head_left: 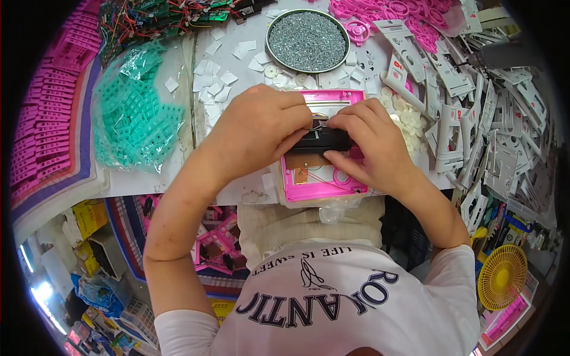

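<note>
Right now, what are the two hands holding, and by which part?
Both the left hand and right hand pinch a small black rectangular part by its ends, over the pink plastic frame.

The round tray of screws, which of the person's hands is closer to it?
Right. The right hand lies just below and slightly right of the round tray of screws; the left hand sits farther down and left of it.

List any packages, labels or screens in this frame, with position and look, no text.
Clear plastic bag: table's left side, crumpled, holding teal parts.
Yellow box: below the table edge, lower left, rectangular.
Clear bag: top right, around pink rings.
No screens visible.
</note>
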Available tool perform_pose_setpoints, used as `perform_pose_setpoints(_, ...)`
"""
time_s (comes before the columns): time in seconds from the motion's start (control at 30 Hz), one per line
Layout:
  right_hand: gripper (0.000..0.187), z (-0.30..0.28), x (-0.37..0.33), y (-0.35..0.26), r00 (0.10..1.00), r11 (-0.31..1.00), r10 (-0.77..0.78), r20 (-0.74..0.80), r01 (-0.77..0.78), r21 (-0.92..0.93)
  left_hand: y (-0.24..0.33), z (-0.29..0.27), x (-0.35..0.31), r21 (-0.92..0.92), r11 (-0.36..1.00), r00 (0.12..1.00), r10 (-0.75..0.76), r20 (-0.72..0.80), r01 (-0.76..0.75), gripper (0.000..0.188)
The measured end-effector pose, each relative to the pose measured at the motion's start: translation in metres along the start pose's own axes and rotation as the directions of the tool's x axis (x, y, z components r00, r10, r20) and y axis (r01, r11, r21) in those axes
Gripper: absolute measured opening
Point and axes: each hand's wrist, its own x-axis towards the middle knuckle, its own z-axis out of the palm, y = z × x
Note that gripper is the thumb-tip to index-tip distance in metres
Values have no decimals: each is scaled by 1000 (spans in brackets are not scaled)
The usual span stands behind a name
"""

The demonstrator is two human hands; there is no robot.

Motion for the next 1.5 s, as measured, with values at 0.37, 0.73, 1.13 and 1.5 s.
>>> perform_pose_setpoints(0.37, 43, 3, 0, 4, 1000, 997, -7, 28, 5, 72, -5, -7, 14, 107, 989, 981, 86, 176, -106, 12)
perform_pose_setpoints(0.73, 40, -1, 8, -6, 994, 998, -34, 101, 39, -45, 12, -13, 9, 218, 973, 974, 22, 223, -72, 13)
perform_pose_setpoints(1.13, 32, -6, 11, -22, 975, 961, -54, 215, 110, -254, 13, 5, -11, -256, 872, 906, -421, 47, 418, 13)
perform_pose_setpoints(1.5, 30, -6, 13, -28, 971, 919, -123, 206, 189, -344, 1, -5, 17, -240, 812, 831, -447, 332, 533, 16)
